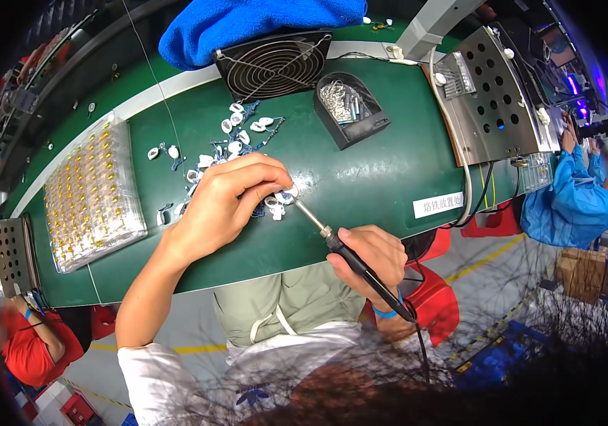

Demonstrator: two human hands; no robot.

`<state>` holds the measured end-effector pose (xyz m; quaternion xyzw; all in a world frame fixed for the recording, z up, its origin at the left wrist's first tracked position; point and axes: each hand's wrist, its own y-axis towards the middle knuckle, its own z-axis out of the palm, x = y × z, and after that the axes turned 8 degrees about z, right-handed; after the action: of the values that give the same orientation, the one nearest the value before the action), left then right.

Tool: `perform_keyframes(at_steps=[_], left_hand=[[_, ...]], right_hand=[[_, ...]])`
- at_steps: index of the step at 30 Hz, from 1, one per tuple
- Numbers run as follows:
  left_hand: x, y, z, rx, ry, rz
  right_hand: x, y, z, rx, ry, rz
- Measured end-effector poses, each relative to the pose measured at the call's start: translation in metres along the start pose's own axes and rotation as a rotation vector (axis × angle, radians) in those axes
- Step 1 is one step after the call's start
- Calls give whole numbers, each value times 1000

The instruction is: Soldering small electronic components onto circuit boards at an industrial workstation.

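Dark hair (474, 399) fringes the foreground as the right grip (378, 259) holds a soldering iron (358, 264), tip at a small white part (287, 195) pinched by the left grip (222, 206) over the green tabletop (375, 202); soldering appears underway, the next move calling for steady contact.

a fan (275, 67) stood far back on the bench (396, 160)
a tray (94, 195) lay left of the loose parts (235, 147), a bin (352, 133) right
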<state>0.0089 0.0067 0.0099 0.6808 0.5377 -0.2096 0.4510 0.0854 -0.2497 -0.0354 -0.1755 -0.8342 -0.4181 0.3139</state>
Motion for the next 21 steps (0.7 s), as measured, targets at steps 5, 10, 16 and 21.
perform_keyframes(at_steps=[5, 10, 16, 21], left_hand=[[-1, 2, -1, 36, 14, -20], [-1, 2, -1, 37, 21, -29], [-1, 2, 0, 22, 16, -10], [-1, 2, 1, 11, 19, 5]], right_hand=[[1, 1, 0, 7, -23, 0], [1, 2, -1, 13, -13, -3], [1, 1, -1, 22, -8, 0], [2, 2, -2, 34, -8, -3]])
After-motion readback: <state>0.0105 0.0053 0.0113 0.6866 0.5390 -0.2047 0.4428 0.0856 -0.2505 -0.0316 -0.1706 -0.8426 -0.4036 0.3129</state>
